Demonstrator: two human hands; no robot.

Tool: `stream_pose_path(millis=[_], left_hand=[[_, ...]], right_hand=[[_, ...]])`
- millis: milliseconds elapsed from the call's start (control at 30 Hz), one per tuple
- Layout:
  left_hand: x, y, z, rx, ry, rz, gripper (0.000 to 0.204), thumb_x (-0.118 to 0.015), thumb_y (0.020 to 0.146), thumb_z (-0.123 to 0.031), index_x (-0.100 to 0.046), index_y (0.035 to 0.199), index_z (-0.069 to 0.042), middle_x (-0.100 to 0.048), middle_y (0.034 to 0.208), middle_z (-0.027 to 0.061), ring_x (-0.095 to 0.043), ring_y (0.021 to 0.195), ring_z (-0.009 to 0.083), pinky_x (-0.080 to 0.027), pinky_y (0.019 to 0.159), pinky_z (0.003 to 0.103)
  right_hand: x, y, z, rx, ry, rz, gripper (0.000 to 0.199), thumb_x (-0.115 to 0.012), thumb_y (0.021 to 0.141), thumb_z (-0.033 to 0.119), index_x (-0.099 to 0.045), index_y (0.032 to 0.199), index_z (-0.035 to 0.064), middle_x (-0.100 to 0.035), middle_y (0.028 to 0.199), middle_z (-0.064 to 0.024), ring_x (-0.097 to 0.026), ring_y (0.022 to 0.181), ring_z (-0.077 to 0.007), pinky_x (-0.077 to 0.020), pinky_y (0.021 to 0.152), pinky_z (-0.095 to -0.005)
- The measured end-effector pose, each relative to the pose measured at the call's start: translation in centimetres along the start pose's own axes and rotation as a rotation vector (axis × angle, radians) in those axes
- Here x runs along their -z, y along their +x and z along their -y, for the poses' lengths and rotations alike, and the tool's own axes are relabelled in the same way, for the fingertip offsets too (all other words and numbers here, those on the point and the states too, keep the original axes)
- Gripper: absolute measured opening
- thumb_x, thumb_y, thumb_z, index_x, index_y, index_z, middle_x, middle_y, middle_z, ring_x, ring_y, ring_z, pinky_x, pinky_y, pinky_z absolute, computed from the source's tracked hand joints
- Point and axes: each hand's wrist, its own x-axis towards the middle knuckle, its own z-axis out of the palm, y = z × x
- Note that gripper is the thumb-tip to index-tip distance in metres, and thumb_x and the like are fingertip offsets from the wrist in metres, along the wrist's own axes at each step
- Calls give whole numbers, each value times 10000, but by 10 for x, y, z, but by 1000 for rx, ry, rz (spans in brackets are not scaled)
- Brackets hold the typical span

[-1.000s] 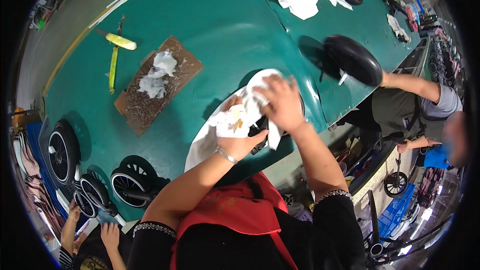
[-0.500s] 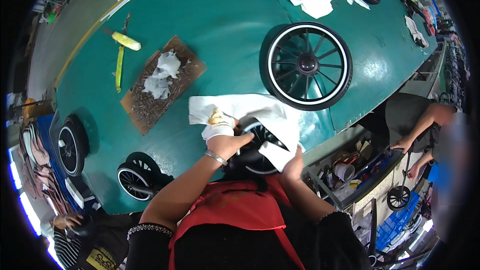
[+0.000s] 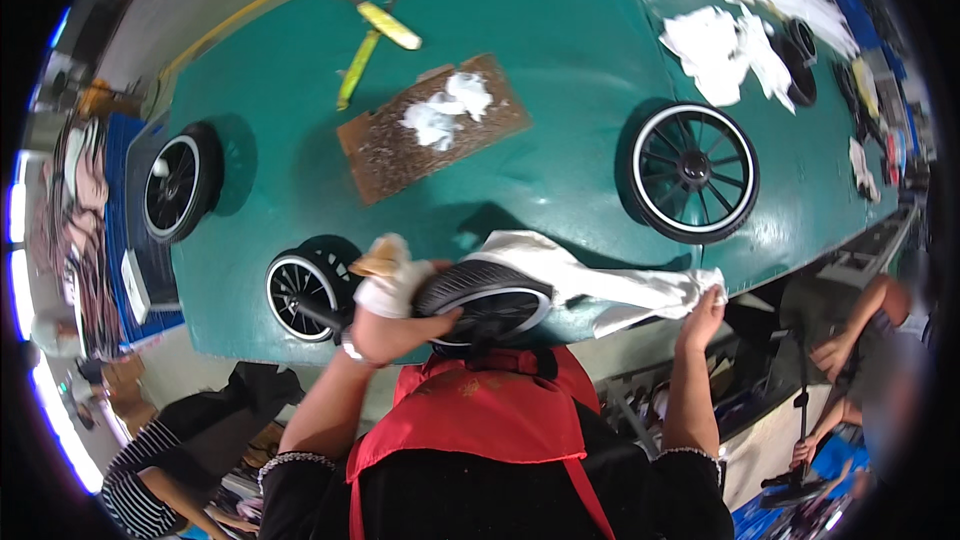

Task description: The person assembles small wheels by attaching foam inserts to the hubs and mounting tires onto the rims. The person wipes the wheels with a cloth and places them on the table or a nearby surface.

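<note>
At the green table's (image 3: 300, 90) near edge, a black wheel (image 3: 485, 298) on white cloth (image 3: 600, 285).
Left hand (image 3: 385, 315), holding a rag (image 3: 385, 270), curls against the wheel; right hand (image 3: 703, 318) pinches the cloth's right end.

Bright overhead light, soft shadows beside wheels, glare at left rim, strong fisheye bending, blurred dark edges

Four wheels (image 3: 693, 172), three white cloths (image 3: 610, 285), one board (image 3: 432, 140).
</note>
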Motion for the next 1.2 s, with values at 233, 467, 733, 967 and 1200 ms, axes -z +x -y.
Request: stream_pose_path(millis=[233, 467, 733, 967, 1200], left_hand=[[107, -67, -4, 67, 24, -243, 460, -807, 635, -154, -678, 1053, -12, -621, 872, 92, -609, 789, 224, -489, 717, 337], [96, -40, -40, -524, 202, -97, 375, -818, 629, -180, -708, 979, -96, -637, 841, 84, -609, 756, 252, -459, 651, 353], [90, -31, -39, -594, -20, -373, 512, -832, 703, -379, -701, 1004, 15, -618, 713, 11, -536, 508, 180, -448, 507, 274], [34, -3, -30, -601, -208, 4, 451, -682, 872, -458, -666, 1212, -162, -610, 788, -41, -609, 660, 144, -492, 615, 301], [24, 34, -26, -531, -736, 177, 370, -624, 910, -350, -631, 1182, -100, -616, 912, 10, -621, 814, 171, -499, 777, 364]], right_hand=[[-22, -4, 110, 697, -1069, 299, 544, -726, 844, 219, -512, 1291, -5, -540, 1278, -241, -519, 1163, -434, -408, 1018, -488], [-201, -195, 266, 870, -328, 1727, 966, -918, 639, 271, -421, 1445, 80, -424, 1490, -162, -400, 1386, -335, -312, 1125, -447], [-188, -204, 152, -165, -240, 1870, 987, -900, 659, 100, -369, 1490, 76, -385, 1525, -141, -403, 1374, -276, -312, 1141, -395], [-262, -195, 147, -150, 176, 1667, 919, -884, 674, 102, -380, 1443, 76, -401, 1489, -175, -477, 1252, -258, -392, 1043, -366], [-299, -194, 137, -177, 249, 1707, 852, -869, 690, 104, -391, 1395, 77, -416, 1452, -210, -551, 1129, -239, -471, 945, -337]])
